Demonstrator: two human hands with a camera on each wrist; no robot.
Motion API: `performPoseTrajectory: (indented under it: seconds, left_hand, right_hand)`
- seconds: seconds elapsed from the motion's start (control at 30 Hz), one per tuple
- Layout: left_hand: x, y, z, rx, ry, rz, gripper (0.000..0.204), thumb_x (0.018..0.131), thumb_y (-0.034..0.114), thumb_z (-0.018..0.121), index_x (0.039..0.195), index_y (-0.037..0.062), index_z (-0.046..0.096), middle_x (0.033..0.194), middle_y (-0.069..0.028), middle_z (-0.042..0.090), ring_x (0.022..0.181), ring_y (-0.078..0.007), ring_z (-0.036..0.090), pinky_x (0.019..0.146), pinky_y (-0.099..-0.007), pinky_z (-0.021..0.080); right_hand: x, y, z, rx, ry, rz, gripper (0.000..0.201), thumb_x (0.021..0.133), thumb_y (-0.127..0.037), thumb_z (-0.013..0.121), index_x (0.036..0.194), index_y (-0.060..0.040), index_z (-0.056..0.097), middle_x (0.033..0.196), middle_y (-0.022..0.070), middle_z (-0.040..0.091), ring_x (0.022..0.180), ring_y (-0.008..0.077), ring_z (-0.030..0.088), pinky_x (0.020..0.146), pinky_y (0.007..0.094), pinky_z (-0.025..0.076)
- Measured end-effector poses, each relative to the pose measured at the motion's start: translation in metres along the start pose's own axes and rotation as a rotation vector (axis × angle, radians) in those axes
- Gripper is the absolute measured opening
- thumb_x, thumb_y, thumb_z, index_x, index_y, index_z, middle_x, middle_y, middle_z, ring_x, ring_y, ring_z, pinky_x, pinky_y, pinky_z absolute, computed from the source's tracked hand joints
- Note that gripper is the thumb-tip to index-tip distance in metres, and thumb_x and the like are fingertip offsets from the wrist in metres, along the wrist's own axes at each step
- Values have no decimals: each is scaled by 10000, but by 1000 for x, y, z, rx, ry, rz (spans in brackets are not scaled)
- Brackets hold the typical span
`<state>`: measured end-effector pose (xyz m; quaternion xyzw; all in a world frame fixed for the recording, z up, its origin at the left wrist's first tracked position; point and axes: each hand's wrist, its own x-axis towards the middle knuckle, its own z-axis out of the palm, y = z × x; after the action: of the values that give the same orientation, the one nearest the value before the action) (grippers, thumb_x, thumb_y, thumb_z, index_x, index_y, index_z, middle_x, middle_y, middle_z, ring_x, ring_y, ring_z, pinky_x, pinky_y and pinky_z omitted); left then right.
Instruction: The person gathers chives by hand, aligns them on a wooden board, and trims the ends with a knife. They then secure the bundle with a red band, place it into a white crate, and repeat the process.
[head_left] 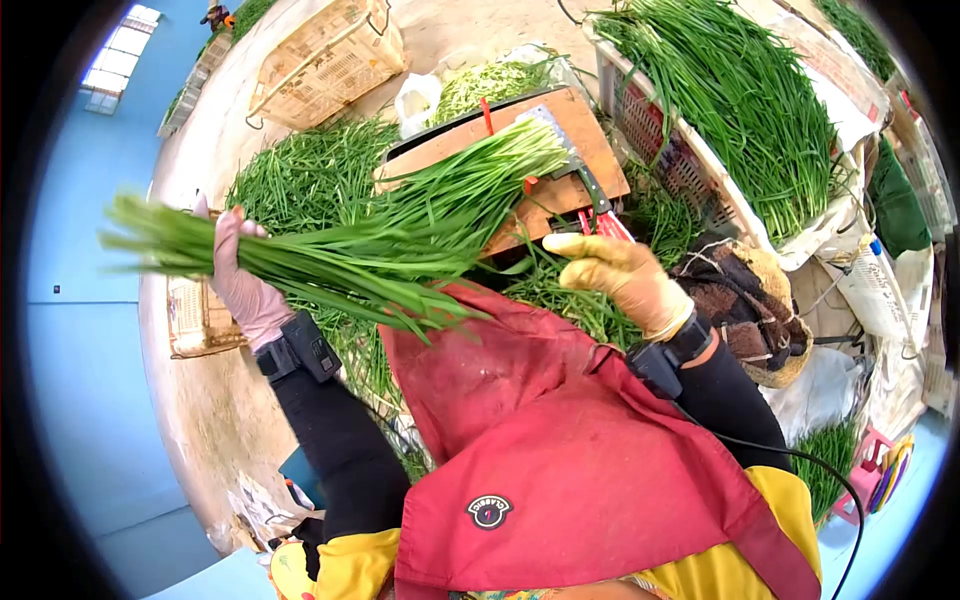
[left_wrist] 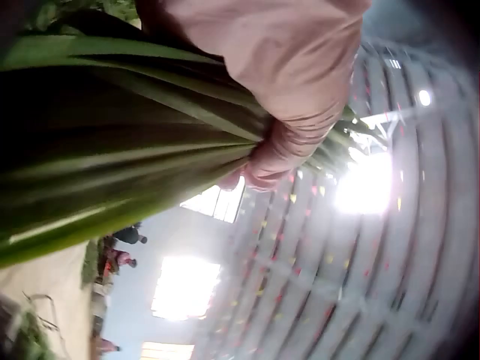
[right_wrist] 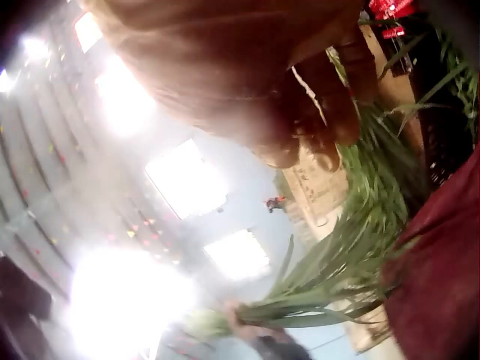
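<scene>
My left hand, in a pale pink glove, grips a bunch of long green chives in the head view. Its blurred far end sticks out to the left and the leaves droop toward the red apron. In the left wrist view the glove wraps round the leaves. My right hand, in a yellowish glove, hovers near the board's front corner with fingers loosely bent and nothing in them. On the wooden board lies another bunch, pale ends beside a knife with a black handle.
A crate heaped with chives stands at the right. Loose greens lie left of the board, with pale trimmings behind it. An upright yellowish crate stands farther back. A woven basket sits by my right wrist.
</scene>
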<state>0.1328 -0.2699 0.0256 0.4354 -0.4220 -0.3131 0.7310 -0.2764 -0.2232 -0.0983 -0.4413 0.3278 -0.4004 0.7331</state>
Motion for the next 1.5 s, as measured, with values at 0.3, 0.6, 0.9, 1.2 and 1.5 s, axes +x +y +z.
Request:
performPoseTrajectory:
  seconds: [0.3, 0.6, 0.9, 1.2, 1.5]
  left_hand:
    - [15, -112, 116, 1364, -770, 123, 674, 765, 87, 761, 1373, 174, 484, 1140, -143, 665, 1019, -268, 659, 888, -351, 526]
    - [4, -244, 129, 1540, -1042, 58, 1044, 574, 468, 865, 1447, 170, 376, 1085, -136, 583, 1043, -331, 568, 893, -439, 470]
    - [7, -237, 124, 1349, -1011, -33, 1230, 532, 547, 862, 1508, 128, 241, 1294, -189, 526, 1179, -366, 526, 984, -465, 422]
    - [-15, -241, 122, 1511, -893, -50, 1172, 606, 485, 844, 1522, 120, 211, 1444, -209, 427, 1317, -343, 439, 1062, -446, 366]
    - [-17, -252, 118, 1421, -845, -51, 1191, 600, 489, 849, 1530, 141, 191, 1456, -212, 414, 1328, -329, 420, 1068, -474, 319]
  right_hand:
    - [37, 34, 4, -38, 1, 216, 310, 936, -70, 587, 1235, 14, 586, 1037, 20, 627, 905, 79, 571, 821, 215, 473]
    - [103, 35, -34, -260, 174, 53, 279, 936, -25, 561, 1209, 3, 608, 1052, -5, 636, 934, 67, 565, 856, 222, 457]
    - [201, 43, -92, -339, 684, -412, 347, 984, -186, 531, 1281, -9, 562, 1271, 120, 589, 1183, 219, 534, 1040, 318, 390]
    - [253, 61, -86, -1039, 531, -374, 394, 968, -225, 536, 1307, -24, 541, 1315, 183, 552, 1261, 313, 479, 1071, 390, 346]
    - [160, 86, -47, -916, 229, -269, 446, 834, 84, 564, 1256, -53, 603, 1021, 102, 657, 969, 191, 624, 908, 295, 480]
